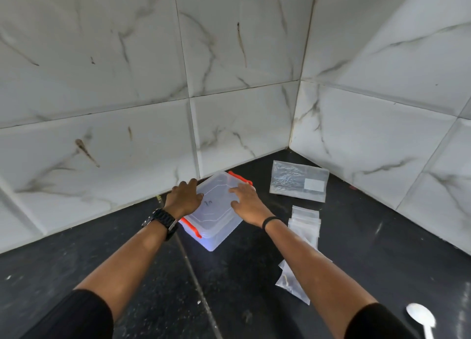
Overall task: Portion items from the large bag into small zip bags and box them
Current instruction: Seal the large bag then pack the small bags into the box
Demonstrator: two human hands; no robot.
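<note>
A clear plastic box (216, 221) with orange clips and its lid on stands on the black counter by the tiled wall. My left hand (184, 197) rests on the lid's left far corner, fingers spread flat. My right hand (246, 203) lies on the lid's right side, fingers straight. The large clear bag (298, 180) lies flat in the corner to the right. A stack of small zip bags (304, 222) sits beside my right forearm. Another small bag (293, 285) with something dark inside lies partly under that forearm.
A white plastic spoon (421, 321) lies at the bottom right of the counter (153, 275). Marble-look tiled walls (229, 71) close the counter at the back and on the right, meeting in a corner.
</note>
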